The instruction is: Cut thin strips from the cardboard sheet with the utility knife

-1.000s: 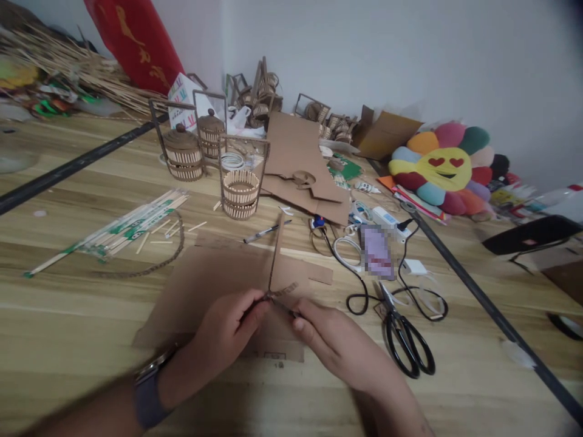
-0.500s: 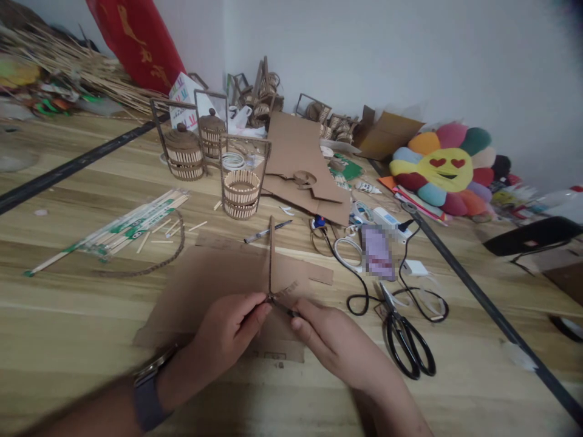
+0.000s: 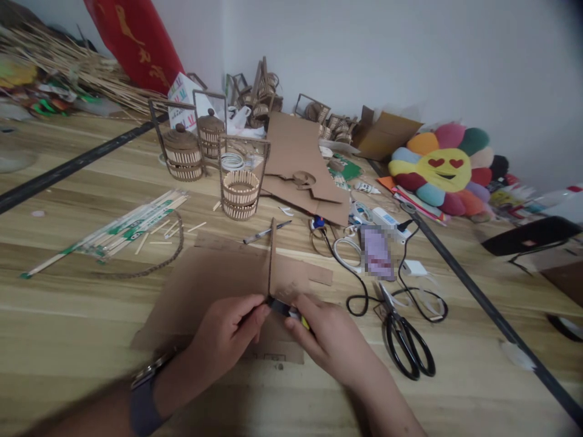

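My left hand (image 3: 232,325) pinches the lower end of a narrow cardboard strip (image 3: 272,252), which stands up from the fingertips. My right hand (image 3: 330,340) is closed around a utility knife (image 3: 294,314) with a dark blade end and a bit of yellow on its body. The blade's tip meets the strip right at my left fingertips; whether it cuts in cannot be made out. Beneath both hands lies a flat cardboard sheet (image 3: 204,273). Black-handled scissors (image 3: 405,337) rest on the table to the right of my right hand.
Ahead stands a small stick basket (image 3: 240,193) with a tall handle, near two lidded ones (image 3: 183,152). Bagged sticks (image 3: 132,224) lie left, a pen (image 3: 266,232) in front. A phone (image 3: 377,252), cables and a flower cushion (image 3: 444,170) are at right.
The knife in my right hand has turned, so its flat side and yellow part now show. My left hand keeps its pinch on the strip, nearly still.
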Motion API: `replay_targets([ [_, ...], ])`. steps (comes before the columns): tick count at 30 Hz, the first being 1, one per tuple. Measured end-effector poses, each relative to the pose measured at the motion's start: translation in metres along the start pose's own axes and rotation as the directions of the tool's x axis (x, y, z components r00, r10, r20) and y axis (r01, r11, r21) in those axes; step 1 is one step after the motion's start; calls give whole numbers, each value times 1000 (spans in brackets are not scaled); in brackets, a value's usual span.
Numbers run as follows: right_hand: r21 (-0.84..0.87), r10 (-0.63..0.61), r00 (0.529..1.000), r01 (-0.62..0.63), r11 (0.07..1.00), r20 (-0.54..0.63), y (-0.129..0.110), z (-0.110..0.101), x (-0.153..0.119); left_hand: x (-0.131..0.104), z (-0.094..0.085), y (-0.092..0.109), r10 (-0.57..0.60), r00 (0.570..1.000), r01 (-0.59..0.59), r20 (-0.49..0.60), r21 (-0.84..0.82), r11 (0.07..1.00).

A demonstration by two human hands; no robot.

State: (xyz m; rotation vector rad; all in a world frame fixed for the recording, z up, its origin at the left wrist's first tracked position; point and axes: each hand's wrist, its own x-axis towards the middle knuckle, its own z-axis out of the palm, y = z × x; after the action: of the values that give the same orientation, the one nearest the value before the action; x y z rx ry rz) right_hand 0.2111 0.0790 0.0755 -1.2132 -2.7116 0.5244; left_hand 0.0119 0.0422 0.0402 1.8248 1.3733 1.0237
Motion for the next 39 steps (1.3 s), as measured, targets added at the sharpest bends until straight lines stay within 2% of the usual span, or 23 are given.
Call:
replay_targets([
  [5,47,-8,1000,9,999,-24,-2,2,0,-3,4,-1,69,998,-69,3,57,996],
  [12,49,34,998,-37,998,58,1,-7,-3,3,-3,2,-11,999,12,-33,1,1000],
  [19,18,61,996,-63,998,66,0,-8,-2,2,-1,3,-30,999,31,-21,8,1000],
  [24,16,33,999,-33,999,8,0,-3,0,0,2,3,-5,1000,6,-29,15,1000],
  [29,41,-15,999,17,999,-46,2,-5,-2,2,-1,4,-81,996,79,-30,-64,995],
  [35,-156,213,976,-203,967,49,13,-6,3,4,-1,3,-131,990,128,-43,-78,989],
  [37,-201,225,973,-211,956,45,16,-4,6,4,0,3,-140,990,137,-32,-82,987],
  [39,-203,180,984,-178,963,-12,17,-1,8,4,1,3,-143,990,142,-4,-93,986],
])
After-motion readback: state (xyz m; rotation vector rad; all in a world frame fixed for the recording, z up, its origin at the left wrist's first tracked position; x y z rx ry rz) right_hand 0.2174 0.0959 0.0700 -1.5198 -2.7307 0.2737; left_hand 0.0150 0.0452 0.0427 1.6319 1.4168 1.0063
